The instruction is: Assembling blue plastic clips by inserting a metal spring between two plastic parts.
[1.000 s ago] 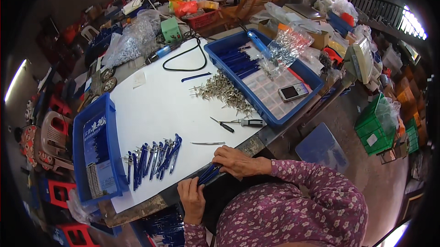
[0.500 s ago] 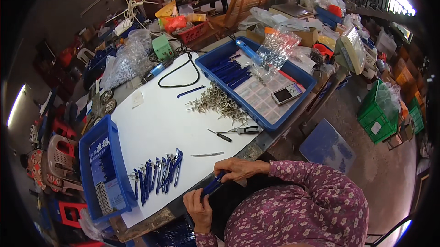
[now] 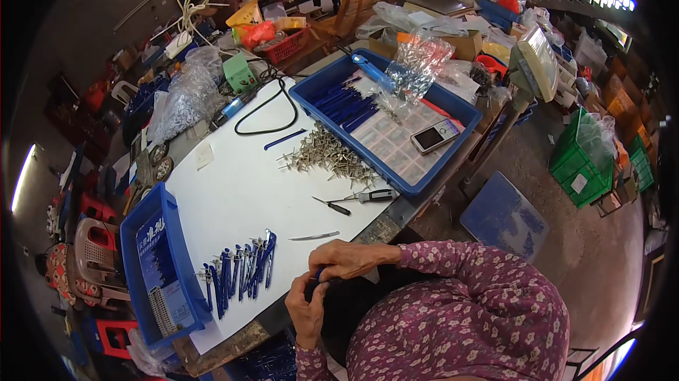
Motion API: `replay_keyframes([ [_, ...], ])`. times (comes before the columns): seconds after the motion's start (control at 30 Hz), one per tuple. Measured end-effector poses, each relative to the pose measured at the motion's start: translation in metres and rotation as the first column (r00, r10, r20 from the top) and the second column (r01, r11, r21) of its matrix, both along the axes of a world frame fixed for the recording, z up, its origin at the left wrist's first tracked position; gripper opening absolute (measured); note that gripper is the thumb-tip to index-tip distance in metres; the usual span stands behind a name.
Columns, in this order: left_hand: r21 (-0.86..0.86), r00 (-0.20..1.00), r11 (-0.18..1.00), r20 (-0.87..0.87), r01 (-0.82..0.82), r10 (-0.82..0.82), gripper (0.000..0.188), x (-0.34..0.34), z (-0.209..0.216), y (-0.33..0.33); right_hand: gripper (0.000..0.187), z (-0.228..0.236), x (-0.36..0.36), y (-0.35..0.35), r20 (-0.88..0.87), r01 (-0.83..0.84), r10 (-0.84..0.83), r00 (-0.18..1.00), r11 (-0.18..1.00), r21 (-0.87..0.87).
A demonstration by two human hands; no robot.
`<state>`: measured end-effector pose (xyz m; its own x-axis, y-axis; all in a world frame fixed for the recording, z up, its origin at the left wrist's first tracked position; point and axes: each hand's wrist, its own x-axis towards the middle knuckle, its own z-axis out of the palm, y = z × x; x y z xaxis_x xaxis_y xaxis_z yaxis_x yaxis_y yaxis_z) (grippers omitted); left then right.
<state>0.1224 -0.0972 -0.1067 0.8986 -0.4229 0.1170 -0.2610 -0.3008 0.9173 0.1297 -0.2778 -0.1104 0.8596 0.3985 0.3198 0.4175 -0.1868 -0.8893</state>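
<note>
Both my hands are together at the table's near edge, closed on one slim dark-blue piece [image 3: 316,280] that is mostly hidden by fingers. My left hand [image 3: 305,314] pinches it from below left, and my right hand [image 3: 346,259] covers it from above. On the white sheet [image 3: 226,197], left of my hands, lies a row of blue slim pieces with metal parts [image 3: 240,268]. A thin metal strip [image 3: 315,236] lies just beyond my right hand. Farther off are a grey-and-black screwdriver [image 3: 375,196], a small dark screwdriver [image 3: 338,208] and a heap of small metal parts [image 3: 329,155].
A blue tray [image 3: 185,275] stands at left. Another blue tray [image 3: 417,186] at the back right holds blue pieces, a phone [image 3: 434,136] and plastic bags. A black cable [image 3: 272,130] loops near a green box [image 3: 240,72]. A blue stool [image 3: 503,215] stands right of the table.
My hands have come closer together, the right one moving left toward the left one. Less of the blue piece shows between them. The whole view has shifted slightly.
</note>
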Motion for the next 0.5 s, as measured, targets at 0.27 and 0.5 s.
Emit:
replay_keyframes([
  [0.27, -0.232, 0.968, 0.97, -0.252, -0.074, 0.014, 0.021, -0.004, 0.008, -0.003, 0.018, 0.031, 0.007, 0.004, -0.066, -0.031, 0.027, 0.997, 0.998, -0.054],
  [0.5, -0.356, 0.918, 0.885, -0.362, -0.3, 0.165, 0.016, 0.002, 0.016, -0.014, 0.02, 0.022, 0.009, 0.012, -0.07, 0.18, -0.173, 0.982, 0.976, 0.121],
])
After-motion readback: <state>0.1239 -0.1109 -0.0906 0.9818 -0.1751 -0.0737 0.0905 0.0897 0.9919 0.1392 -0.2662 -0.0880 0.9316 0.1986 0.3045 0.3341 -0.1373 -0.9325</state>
